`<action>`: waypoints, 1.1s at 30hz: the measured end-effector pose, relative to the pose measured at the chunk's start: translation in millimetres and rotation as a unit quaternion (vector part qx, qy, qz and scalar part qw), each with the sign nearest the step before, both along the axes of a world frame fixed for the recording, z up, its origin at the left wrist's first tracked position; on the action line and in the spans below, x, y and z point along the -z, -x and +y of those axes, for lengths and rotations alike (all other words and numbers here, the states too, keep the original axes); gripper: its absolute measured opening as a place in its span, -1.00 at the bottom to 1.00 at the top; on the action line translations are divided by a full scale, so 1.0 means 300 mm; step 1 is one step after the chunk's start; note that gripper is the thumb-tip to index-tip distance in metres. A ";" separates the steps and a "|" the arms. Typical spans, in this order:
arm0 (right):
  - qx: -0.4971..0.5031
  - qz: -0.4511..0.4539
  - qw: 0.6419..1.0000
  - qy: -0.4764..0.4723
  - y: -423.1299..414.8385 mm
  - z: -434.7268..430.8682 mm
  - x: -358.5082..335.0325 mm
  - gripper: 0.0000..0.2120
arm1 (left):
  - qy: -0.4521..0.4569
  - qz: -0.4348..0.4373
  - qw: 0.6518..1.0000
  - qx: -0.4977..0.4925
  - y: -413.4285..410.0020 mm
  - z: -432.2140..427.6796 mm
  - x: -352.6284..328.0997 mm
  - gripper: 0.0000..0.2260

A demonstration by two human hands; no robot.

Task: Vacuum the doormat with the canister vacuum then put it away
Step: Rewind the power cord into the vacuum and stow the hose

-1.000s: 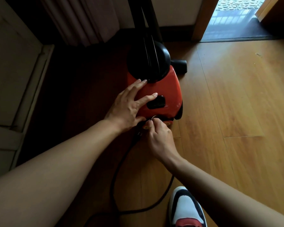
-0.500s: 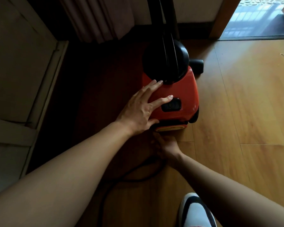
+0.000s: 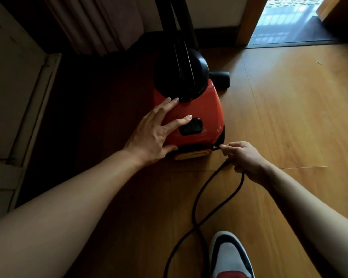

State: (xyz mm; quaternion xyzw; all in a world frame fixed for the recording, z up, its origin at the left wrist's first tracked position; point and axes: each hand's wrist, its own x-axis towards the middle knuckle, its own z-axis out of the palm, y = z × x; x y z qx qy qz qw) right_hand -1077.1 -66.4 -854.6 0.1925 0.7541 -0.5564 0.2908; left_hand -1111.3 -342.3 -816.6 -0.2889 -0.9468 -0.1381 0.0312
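A red canister vacuum (image 3: pixel 206 109) with a black domed top stands on the wooden floor, its black hose rising out of the top of the view. My left hand (image 3: pixel 155 133) lies flat on its red body with straight fingers, beside the black switch (image 3: pixel 190 127). My right hand (image 3: pixel 242 157) pinches the black power cord (image 3: pixel 201 197) at the vacuum's rear right corner. From there the cord loops back across the floor toward me. A dark doormat (image 3: pixel 309 31) lies in the doorway at the top right.
A curtain (image 3: pixel 96 23) hangs at the back left above a dark floor area. A pale cabinet or wall panel (image 3: pixel 10 81) runs along the left. My shoe (image 3: pixel 229 257) stands at the bottom, right next to the cord loop. A wooden door frame (image 3: pixel 247 19) edges the doorway.
My right hand has moved from under the vacuum's rear to its right corner, and a longer loop of cord now lies on the floor. My left hand stays on the red body.
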 end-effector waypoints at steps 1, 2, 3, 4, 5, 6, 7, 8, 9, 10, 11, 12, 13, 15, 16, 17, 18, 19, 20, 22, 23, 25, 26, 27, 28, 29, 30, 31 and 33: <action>0.001 0.006 1.000 0.001 -0.002 -0.009 -0.017 -0.71 | -0.001 0.000 1.000 -0.002 -0.001 0.002 -0.002 -0.20; 0.005 0.012 1.000 0.001 -0.006 -0.019 -0.032 -0.71 | 0.000 -0.001 1.000 -0.004 -0.003 0.005 -0.004 -0.20; 0.009 0.017 1.000 0.003 -0.011 -0.028 -0.047 -0.71 | 0.004 -0.001 1.000 -0.006 -0.005 0.008 -0.007 -0.20; 0.015 0.018 1.000 0.007 -0.016 -0.038 -0.066 -0.70 | 0.008 -0.001 1.000 -0.009 -0.006 0.010 -0.008 -0.20; 0.024 0.019 0.999 0.014 -0.021 -0.047 -0.082 -0.70 | 0.014 0.002 1.000 -0.011 -0.007 0.011 -0.010 -0.20; 0.034 0.018 0.999 0.022 -0.027 -0.060 -0.100 -0.69 | 0.020 0.005 1.000 -0.012 -0.007 0.012 -0.012 -0.19; 0.045 0.018 0.998 0.027 -0.032 -0.076 -0.117 -0.67 | 0.027 0.008 1.000 -0.014 -0.008 0.013 -0.015 -0.19; 0.053 0.021 0.998 0.027 -0.038 -0.096 -0.135 -0.65 | 0.033 0.010 0.999 -0.015 -0.009 0.014 -0.017 -0.19; 0.055 0.031 0.998 0.018 -0.044 -0.121 -0.154 -0.64 | 0.039 0.010 0.999 -0.016 -0.011 0.016 -0.020 -0.18; 0.045 0.048 0.998 -0.001 -0.052 -0.150 -0.174 -0.63 | 0.044 0.009 0.999 -0.017 -0.011 0.018 -0.022 -0.18; 0.026 0.070 0.997 -0.028 -0.062 -0.181 -0.197 -0.63 | 0.048 0.005 0.999 -0.018 -0.011 0.018 -0.024 -0.18; 0.001 0.093 0.994 -0.060 -0.075 -0.213 -0.220 -0.64 | 0.052 0.001 0.999 -0.018 -0.010 0.016 -0.027 -0.19; -0.022 0.116 0.989 -0.089 -0.089 -0.247 -0.242 -0.64 | 0.056 -0.003 0.998 -0.014 -0.007 0.013 -0.032 -0.20; -0.040 0.151 0.983 -0.093 -0.120 -0.319 -0.271 -0.66 | 0.063 -0.009 0.998 -0.003 0.000 0.004 -0.047 -0.29; -0.034 0.164 0.983 -0.072 -0.134 -0.357 -0.274 -0.68 | 0.066 -0.015 0.998 -0.002 0.004 0.001 -0.054 -0.34; -0.020 0.177 0.983 -0.045 -0.148 -0.394 -0.270 -0.70 | 0.069 -0.022 0.997 -0.003 0.006 0.000 -0.061 -0.36; -0.003 0.193 0.981 -0.022 -0.161 -0.427 -0.259 -0.71 | 0.069 -0.030 0.997 -0.005 0.005 0.000 -0.065 -0.38; 0.008 0.212 0.977 -0.007 -0.174 -0.454 -0.240 -0.72 | 0.067 -0.035 0.997 -0.006 0.004 0.001 -0.065 -0.39; 0.011 0.232 0.973 -0.004 -0.187 -0.475 -0.216 -0.74 | 0.061 -0.038 0.997 -0.006 0.004 0.002 -0.064 -0.41; 0.000 0.254 0.967 -0.009 -0.210 -0.503 -0.157 -0.76 | 0.049 -0.043 0.998 -0.007 0.004 0.002 -0.060 -0.45; -0.007 0.250 0.968 -0.004 -0.217 -0.512 -0.124 -0.77 | 0.044 -0.048 0.998 -0.007 0.003 0.001 -0.059 -0.47; -0.011 0.221 0.975 0.031 -0.222 -0.527 -0.057 -0.79 | 0.036 -0.052 0.998 -0.007 0.001 0.001 -0.055 -0.46; -0.008 0.201 0.978 0.053 -0.222 -0.536 -0.024 -0.78 | 0.034 -0.049 0.998 -0.006 0.000 0.002 -0.052 -0.43; -0.003 0.182 0.981 0.070 -0.220 -0.549 0.007 -0.76 | 0.034 -0.044 0.998 -0.004 -0.002 0.002 -0.049 -0.40; 0.002 0.164 0.983 0.080 -0.215 -0.562 0.037 -0.74 | 0.034 -0.040 0.999 -0.002 -0.003 0.000 -0.045 -0.35; 0.010 0.147 0.985 0.086 -0.207 -0.572 0.062 -0.73 | 0.032 -0.038 0.999 0.001 -0.003 -0.002 -0.040 -0.31; 0.020 0.127 0.987 0.093 -0.197 -0.574 0.084 -0.71 | 0.029 -0.039 0.999 0.003 -0.002 -0.003 -0.035 -0.28; 0.027 0.108 0.989 0.100 -0.186 -0.569 0.105 -0.69 | 0.024 -0.041 0.999 0.004 -0.002 -0.004 -0.030 -0.25; 0.031 0.070 0.989 0.122 -0.167 -0.526 0.146 -0.65 | 0.011 -0.044 0.999 0.003 -0.001 -0.004 -0.020 -0.21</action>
